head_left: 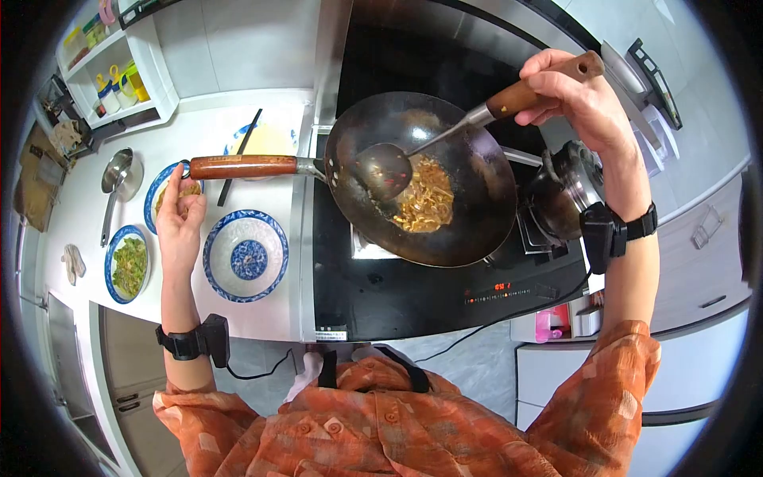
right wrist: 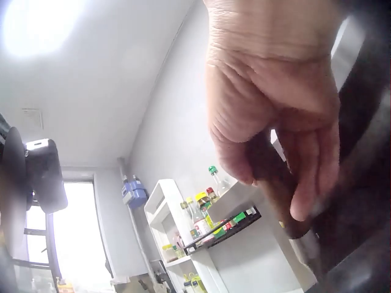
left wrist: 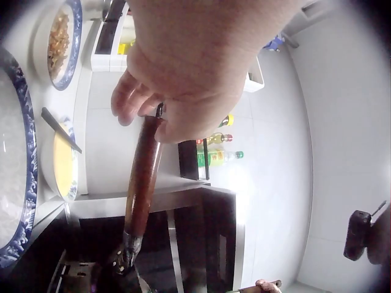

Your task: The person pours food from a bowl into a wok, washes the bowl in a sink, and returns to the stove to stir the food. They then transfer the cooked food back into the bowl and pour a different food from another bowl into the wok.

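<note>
In the head view a dark wok (head_left: 485,207) sits tilted over the black cooktop, with brown, saucy food pieces (head_left: 429,203) in it. My left hand (head_left: 180,222) pinches the metal-ringed far end of its wooden handle (head_left: 246,165); the left wrist view shows thumb and fingers at that end (left wrist: 183,91). My right hand (head_left: 584,99), above the wok's far right side, grips the wooden handle of a ladle (head_left: 381,171). The ladle's bowl lies inside the wok, overlapping the food's left edge. In the right wrist view, fingers curl around the ladle's handle (right wrist: 282,198).
Left of the cooktop, a patterned plate (head_left: 213,278) stands near bowls of greens (head_left: 109,266), brown food and yellow liquid. Chopsticks (head_left: 238,159) lean across the yellow one. A metal spoon (head_left: 119,175) lies farther left. A lidded pot (head_left: 560,191) stands right of the wok.
</note>
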`<state>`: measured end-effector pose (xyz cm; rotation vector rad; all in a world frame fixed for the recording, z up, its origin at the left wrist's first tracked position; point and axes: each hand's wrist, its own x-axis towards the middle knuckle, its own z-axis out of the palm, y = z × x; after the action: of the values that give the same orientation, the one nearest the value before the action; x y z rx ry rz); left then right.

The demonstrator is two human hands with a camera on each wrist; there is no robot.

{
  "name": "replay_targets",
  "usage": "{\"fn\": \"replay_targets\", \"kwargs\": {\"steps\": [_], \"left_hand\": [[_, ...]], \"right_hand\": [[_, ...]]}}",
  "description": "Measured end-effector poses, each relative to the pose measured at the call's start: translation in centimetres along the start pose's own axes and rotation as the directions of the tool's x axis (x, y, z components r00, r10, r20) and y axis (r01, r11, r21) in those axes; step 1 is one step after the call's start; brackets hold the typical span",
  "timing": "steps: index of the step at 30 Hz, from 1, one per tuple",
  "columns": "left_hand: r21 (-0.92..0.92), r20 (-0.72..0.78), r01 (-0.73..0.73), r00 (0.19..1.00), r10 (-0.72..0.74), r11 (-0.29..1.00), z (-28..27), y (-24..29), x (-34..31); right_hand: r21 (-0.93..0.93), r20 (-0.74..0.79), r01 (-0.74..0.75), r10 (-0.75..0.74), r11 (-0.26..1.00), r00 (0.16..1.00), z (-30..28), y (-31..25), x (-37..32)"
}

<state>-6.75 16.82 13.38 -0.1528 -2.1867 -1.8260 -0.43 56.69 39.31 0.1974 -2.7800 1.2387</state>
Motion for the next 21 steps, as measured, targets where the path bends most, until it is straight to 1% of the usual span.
{"fn": "replay_targets", "kwargs": {"steps": [2,4,6,8,9,10,12,14,15,16,17,18,19,21], "left_hand": [[-0.009,0.007,0.005,1.0,-0.005,1.0,0.0,0.0,0.1],[-0.016,0.007,0.003,1.0,-0.003,1.0,0.0,0.1,0.0],[-0.022,0.003,0.003,1.0,-0.003,1.0,0.0,0.3,0.0],[-0.022,0.014,-0.001,1.0,0.001,1.0,-0.2,0.2,0.0],[-0.021,0.011,0.005,1.0,-0.004,1.0,-0.2,0.2,-0.1],[-0.042,0.016,-0.002,1.0,0.003,0.999,-0.2,0.2,-0.1],[-0.066,0.022,-0.011,1.0,0.013,0.998,-0.2,0.2,-0.2],[-0.004,0.015,0.012,1.0,-0.012,1.0,-0.2,0.3,-0.1],[-0.007,0.016,0.01,1.0,-0.01,1.0,-0.1,0.4,-0.2],[-0.001,0.013,0.012,1.0,-0.012,1.0,-0.1,0.4,-0.2],[0.006,0.008,0.015,1.0,-0.015,1.0,-0.2,0.4,-0.2],[0.005,0.004,0.017,1.0,-0.017,1.0,-0.3,0.3,-0.2],[-0.006,0.013,0.005,1.0,-0.005,1.0,-0.4,0.3,-0.2],[-0.018,0.021,-0.008,1.0,0.009,1.0,-0.5,0.2,-0.2]], "right_hand": [[0.059,-0.042,-0.044,0.046,0.997,0.998,0.0,0.2,0.3],[0.031,-0.039,-0.048,0.049,0.998,0.998,0.0,0.4,0.5],[-0.041,0.016,-0.047,0.047,0.998,0.999,-0.5,0.7,0.6],[-0.053,0.059,-0.003,0.006,0.999,0.998,-1.4,-0.5,-0.5],[-0.018,0.103,0.054,-0.052,0.998,0.993,-1.9,-1.1,-1.3],[-0.026,0.161,0.057,-0.052,0.998,0.986,-2.5,-1.8,-1.8],[-0.05,0.266,0.172,-0.153,0.984,0.952,-3.2,-1.7,-2.5],[-0.186,0.297,0.2,-0.139,0.962,0.945,-3.1,-1.3,-2.7],[-0.207,0.247,0.143,-0.089,0.968,0.965,-2.9,-1.0,-3.0],[-0.209,0.246,0.144,-0.09,0.967,0.965,-3.1,-1.0,-3.3],[-0.219,0.103,0.012,0.011,0.976,0.995,-3.5,-1.0,-3.6],[-0.21,-0.038,-0.12,0.114,0.97,0.993,-4.1,-0.9,-3.8],[-0.214,-0.133,-0.111,0.084,0.971,0.988,-4.8,-0.5,-4.0],[-0.263,-0.251,-0.201,0.135,0.943,0.959,-7.0,0.5,-4.4]]}}
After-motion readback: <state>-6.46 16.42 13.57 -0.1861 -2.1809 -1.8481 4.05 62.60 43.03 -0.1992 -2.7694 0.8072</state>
